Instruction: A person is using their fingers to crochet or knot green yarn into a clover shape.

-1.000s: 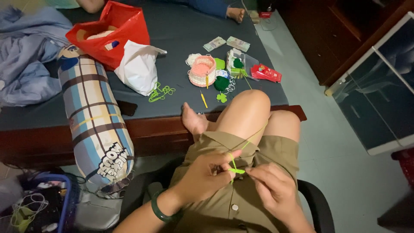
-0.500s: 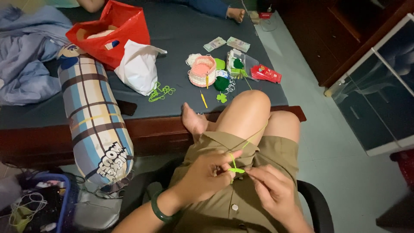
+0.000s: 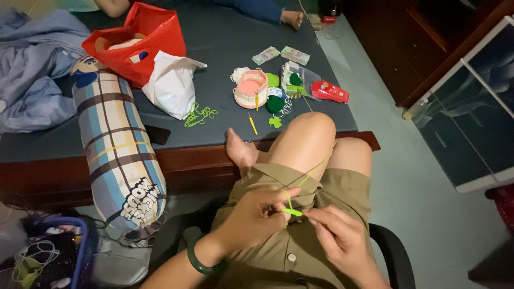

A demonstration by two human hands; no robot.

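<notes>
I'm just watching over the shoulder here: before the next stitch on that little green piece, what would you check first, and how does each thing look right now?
1. Green crochet piece pinched between both hands: ok, left hand and right hand meet at it.
2. Green yarn strand free to feed: ok, it runs up over the knee without visible snags.
3. Green yarn ball within the strand's run: ok, it lies on the bed beside the pink basket.
4. Hook in hand: cannot tell, too small to see.
5. Spare yellow hook reachable: ok, on the mattress near the foot.
</notes>
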